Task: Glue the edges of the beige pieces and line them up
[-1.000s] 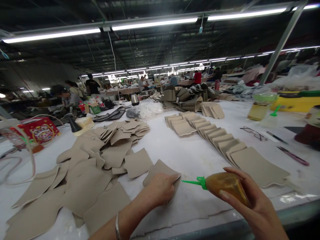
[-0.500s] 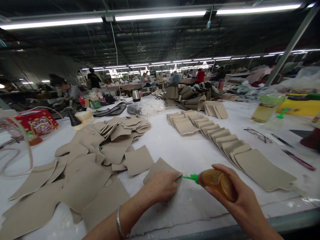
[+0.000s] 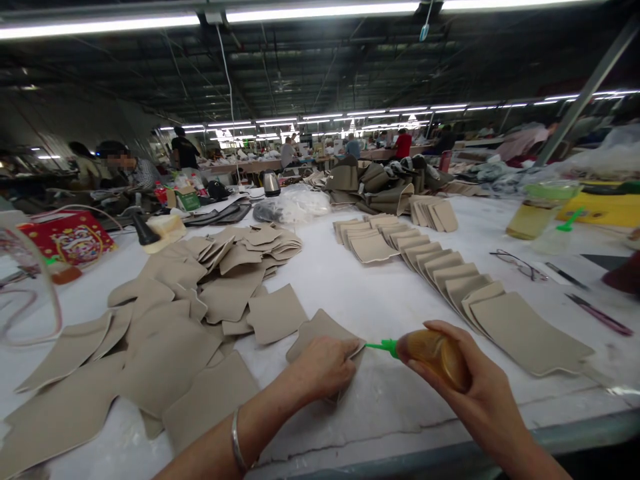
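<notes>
My right hand (image 3: 480, 380) is wrapped round a squeeze bottle (image 3: 437, 360) of amber liquid, tilted on its side. Its thin green nozzle (image 3: 385, 347) points left and meets the corner edge of a beige sheet piece (image 3: 320, 327), which looks like leather or coated fabric. With fingers closed at that corner, my left hand (image 3: 327, 367) grips the piece on the white table; part of the piece is hidden under the hand. To the left lies a loose heap of similar beige pieces (image 3: 170, 347). On the right, an overlapping row of pieces (image 3: 525, 330) runs away from me.
Eyeglasses (image 3: 520, 263), a pen-like tool (image 3: 565, 273) and pink-handled snips (image 3: 600, 315) lie on the right. Behind them stand a tub of yellowish liquid (image 3: 533, 217) and a small green-nozzled bottle (image 3: 560, 237). A brush (image 3: 145, 230) and red box (image 3: 75, 240) are at left.
The view has tipped slightly downward. Both hands keep nearly the same place, with the nozzle still at the edge of the beige piece.
</notes>
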`<state>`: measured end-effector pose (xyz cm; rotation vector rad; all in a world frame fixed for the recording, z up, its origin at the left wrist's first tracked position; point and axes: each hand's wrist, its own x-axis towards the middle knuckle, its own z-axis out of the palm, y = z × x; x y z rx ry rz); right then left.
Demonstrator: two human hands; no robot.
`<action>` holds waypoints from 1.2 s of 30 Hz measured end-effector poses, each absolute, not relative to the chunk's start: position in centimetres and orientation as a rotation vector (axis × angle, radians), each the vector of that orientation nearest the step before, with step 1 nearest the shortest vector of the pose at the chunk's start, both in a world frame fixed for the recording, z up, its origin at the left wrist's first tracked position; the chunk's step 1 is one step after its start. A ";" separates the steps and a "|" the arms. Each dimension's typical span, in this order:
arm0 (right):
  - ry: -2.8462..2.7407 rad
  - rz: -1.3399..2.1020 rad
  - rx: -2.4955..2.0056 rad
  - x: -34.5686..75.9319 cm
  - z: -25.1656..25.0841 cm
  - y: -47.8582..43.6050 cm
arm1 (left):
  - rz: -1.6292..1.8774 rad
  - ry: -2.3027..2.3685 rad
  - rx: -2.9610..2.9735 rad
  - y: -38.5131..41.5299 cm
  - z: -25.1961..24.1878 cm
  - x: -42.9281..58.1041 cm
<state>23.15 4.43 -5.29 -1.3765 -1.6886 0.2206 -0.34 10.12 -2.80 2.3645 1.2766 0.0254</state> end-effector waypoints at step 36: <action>-1.433 0.634 -1.429 22.8 -6.6 2.9 | 0.042 1.291 2.323 9.9 -3.7 -0.6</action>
